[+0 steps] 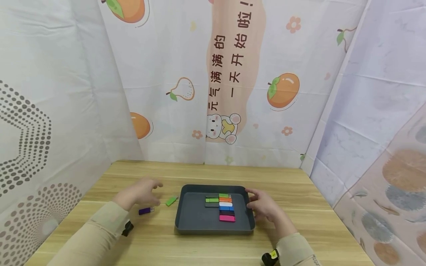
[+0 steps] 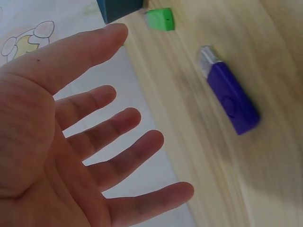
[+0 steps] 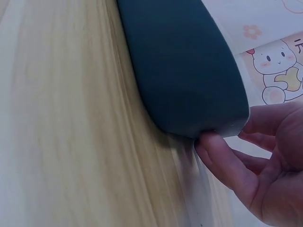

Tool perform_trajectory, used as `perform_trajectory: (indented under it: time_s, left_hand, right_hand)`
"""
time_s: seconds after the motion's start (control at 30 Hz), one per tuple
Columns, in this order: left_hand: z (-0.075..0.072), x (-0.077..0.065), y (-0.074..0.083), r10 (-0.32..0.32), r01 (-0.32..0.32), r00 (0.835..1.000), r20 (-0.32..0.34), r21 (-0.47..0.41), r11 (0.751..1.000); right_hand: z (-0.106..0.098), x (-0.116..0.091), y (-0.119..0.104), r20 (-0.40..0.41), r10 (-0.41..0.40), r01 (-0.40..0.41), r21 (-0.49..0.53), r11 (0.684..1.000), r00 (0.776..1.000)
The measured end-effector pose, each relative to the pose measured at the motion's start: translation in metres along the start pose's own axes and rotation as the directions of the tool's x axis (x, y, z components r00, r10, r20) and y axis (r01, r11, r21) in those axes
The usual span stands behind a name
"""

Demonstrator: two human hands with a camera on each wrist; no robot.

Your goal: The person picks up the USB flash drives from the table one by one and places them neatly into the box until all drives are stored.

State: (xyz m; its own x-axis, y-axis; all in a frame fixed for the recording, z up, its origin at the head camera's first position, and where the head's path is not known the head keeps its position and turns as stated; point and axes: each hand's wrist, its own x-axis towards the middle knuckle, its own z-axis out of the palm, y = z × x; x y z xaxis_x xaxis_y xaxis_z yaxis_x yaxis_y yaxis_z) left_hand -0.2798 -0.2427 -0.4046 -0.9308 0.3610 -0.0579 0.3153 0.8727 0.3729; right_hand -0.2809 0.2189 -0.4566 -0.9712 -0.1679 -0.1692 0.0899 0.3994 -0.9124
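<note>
Over the left of the table hovers my left hand (image 1: 144, 192), palm showing and fingers spread, with nothing in it. Close beside it lies a purple USB flash drive (image 2: 233, 98) with a silver plug. A green USB flash drive (image 1: 171, 201) rests on the wood between that hand and the dark grey tray (image 1: 196, 232). My right hand (image 1: 264, 207) holds the tray's right wall, its thumb on the outside (image 3: 222, 156) and other fingers at the rim. Inside the tray, several USB drives lie in two columns, among them a pink one (image 1: 227, 218) and an orange one (image 1: 225, 199).
The wooden table (image 1: 149, 245) extends around the tray on all sides. A printed curtain (image 1: 166, 122) hangs along its back edge, and more cloth (image 1: 366, 147) closes off the right side.
</note>
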Motion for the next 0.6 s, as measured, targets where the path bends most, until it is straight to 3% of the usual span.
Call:
perform_trajectory:
  time_s: [0.3,0.6]
  left_hand:
    - [0.007,-0.005,-0.011,-0.067,0.068,0.997,0.041,-0.003,0.998]
    - [0.009,-0.012,-0.014,-0.092,0.09,0.995,0.049,0.038,0.995]
  right_hand:
    - [-0.001,0.001,-0.001,0.008,0.004,-0.004,-0.012,1.0,1.0]
    - [-0.001,0.003,0.002,0.007,0.009,-0.009,-0.025,1.0,1.0]
